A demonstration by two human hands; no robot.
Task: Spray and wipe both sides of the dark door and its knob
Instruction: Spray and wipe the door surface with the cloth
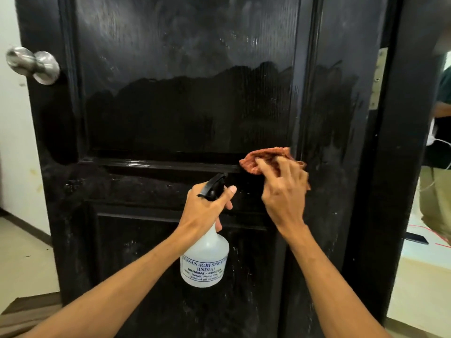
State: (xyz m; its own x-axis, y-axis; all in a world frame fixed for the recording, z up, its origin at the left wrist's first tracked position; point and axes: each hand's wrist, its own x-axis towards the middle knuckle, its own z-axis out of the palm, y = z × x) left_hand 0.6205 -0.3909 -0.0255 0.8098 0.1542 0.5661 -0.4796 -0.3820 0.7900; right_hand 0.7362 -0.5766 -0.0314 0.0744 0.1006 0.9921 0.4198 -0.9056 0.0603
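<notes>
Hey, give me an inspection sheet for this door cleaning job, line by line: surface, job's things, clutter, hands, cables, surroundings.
Surface: black panelled wooden door, hazy streaks on top, glossy band below.
Job's things: round silver metal knob at left edge; translucent plastic spray bottle; crumpled reddish-brown cloth.
Clutter: small dark flat object on the floor past the doorway.
Hands: left hand grips the bottle's neck; right hand holds the cloth against the door.
Cables: thin white cord at right edge.
Surroundings: metal hinge; another person beyond the doorway.
</notes>
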